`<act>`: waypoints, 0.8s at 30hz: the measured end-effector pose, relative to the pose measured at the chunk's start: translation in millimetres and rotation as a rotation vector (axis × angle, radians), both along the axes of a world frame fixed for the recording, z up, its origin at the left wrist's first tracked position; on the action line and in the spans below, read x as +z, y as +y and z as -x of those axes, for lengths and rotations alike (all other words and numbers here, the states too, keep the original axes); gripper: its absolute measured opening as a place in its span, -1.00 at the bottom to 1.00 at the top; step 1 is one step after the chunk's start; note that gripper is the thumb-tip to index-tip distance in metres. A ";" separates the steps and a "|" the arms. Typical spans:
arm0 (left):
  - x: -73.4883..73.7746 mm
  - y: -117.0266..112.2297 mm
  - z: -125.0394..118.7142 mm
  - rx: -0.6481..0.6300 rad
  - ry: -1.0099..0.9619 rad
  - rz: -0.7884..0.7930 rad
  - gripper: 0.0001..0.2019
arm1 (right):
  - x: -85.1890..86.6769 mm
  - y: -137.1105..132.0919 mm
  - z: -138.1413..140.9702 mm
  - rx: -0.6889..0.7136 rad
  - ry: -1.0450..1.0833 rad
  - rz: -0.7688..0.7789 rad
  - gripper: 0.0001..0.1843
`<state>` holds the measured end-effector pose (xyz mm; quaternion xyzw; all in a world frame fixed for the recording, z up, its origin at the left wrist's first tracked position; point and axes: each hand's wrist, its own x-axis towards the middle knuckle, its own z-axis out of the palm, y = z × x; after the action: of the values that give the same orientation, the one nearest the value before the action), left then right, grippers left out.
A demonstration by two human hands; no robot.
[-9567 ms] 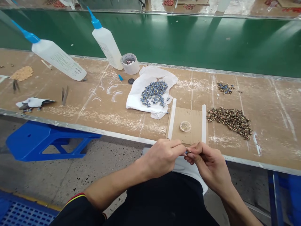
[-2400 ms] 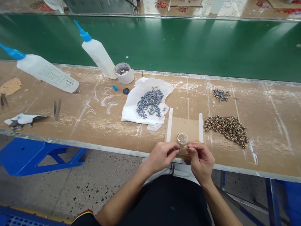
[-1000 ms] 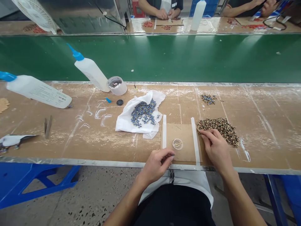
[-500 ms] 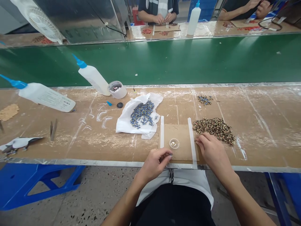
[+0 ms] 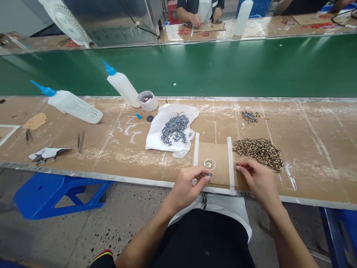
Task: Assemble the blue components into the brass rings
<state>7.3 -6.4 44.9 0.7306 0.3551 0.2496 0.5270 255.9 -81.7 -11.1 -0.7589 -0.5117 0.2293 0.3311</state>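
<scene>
My left hand [image 5: 192, 183] is closed in a pinch on a small blue piece [image 5: 209, 175], just in front of a small clear round dish [image 5: 209, 164]. The dish holds some white stuff and a thin stick-like thing, and rests on a cardboard sheet [image 5: 219, 178] between two white tape strips. Beside the right strip, my right hand [image 5: 259, 180] has thumb and forefinger pinched; a tiny dark thing shows at the tips, too small to name. It is at the near edge of a pile of brown-and-gold small pieces [image 5: 259, 152].
White paper [image 5: 153, 139] bears a heap of blue-and-yellow pieces [image 5: 177, 128]. A small blue cluster [image 5: 249, 116] lies at the back right. Leftward are two glue-type bottles [image 5: 75, 106], a tape roll [image 5: 147, 101] and tweezers [image 5: 80, 141]. Across the green belt [image 5: 178, 70], people work.
The camera view has shifted, so the table things appear further right. My left hand has risen slightly nearer the dish. My right hand stays by the brown pile, its fingers slightly changed.
</scene>
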 end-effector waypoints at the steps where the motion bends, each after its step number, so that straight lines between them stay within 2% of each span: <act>1: 2.0 -0.3 -0.7 0.013 -0.009 -0.017 -0.86 | 4.9 -3.1 4.5 -0.036 0.128 -0.009 -0.78; 5: 11.4 -2.3 -6.5 0.054 -0.042 -0.140 -0.85 | 37.4 -9.9 37.2 -0.109 0.558 -0.086 -0.78; 8: 21.7 -1.4 -11.6 0.077 -0.050 -0.250 -0.89 | 63.9 -5.8 62.3 -0.099 0.711 -0.147 -0.83; 11: 33.2 3.3 -14.8 0.093 -0.040 -0.343 -0.91 | 80.9 3.4 74.4 -0.102 0.794 -0.211 -0.89; 17: 48.9 13.1 -18.8 0.066 -0.040 -0.417 -0.89 | 90.0 16.9 74.8 -0.071 0.871 -0.214 -0.91; 24: 50.3 15.6 -24.0 0.013 -0.014 -0.453 -0.88 | 92.4 14.4 63.2 0.039 0.768 -0.198 -0.94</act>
<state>31.3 9.2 95.2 0.8263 0.2912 0.3315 0.3500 192.7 -67.3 81.3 -0.5725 -0.3848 0.4521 0.5656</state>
